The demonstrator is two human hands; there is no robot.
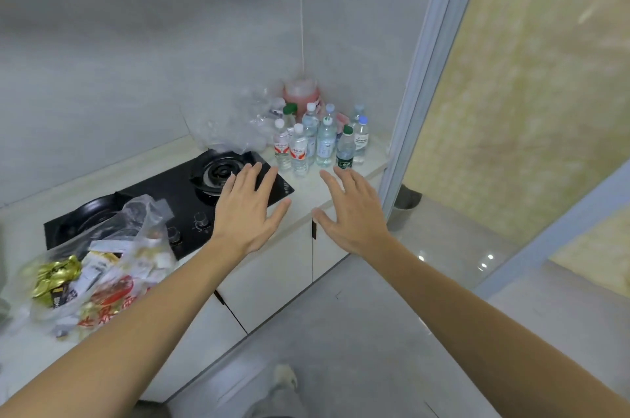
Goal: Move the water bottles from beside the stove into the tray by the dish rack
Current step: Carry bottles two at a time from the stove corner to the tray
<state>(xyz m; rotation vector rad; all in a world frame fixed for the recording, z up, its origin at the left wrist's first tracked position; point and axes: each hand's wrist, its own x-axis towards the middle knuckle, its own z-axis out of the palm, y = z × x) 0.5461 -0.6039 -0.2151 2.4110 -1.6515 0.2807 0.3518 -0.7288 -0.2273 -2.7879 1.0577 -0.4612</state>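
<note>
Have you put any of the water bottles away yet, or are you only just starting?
Only just starting. Nothing looks done: the water bottles stand bunched in the counter corner beside the stove. In hand: nothing. The left hand and right hand are both open and empty, stretched toward the bottles without touching them. Left: carrying every bottle to the tray by the dish rack, which this view does not show.

Bare counter (308,194) lies before the water bottles (318,141); walls crowd behind.

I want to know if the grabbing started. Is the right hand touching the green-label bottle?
Apart. The head view shows bare counter between the right hand and the green-label bottle; its straight fingers stop short.
</note>
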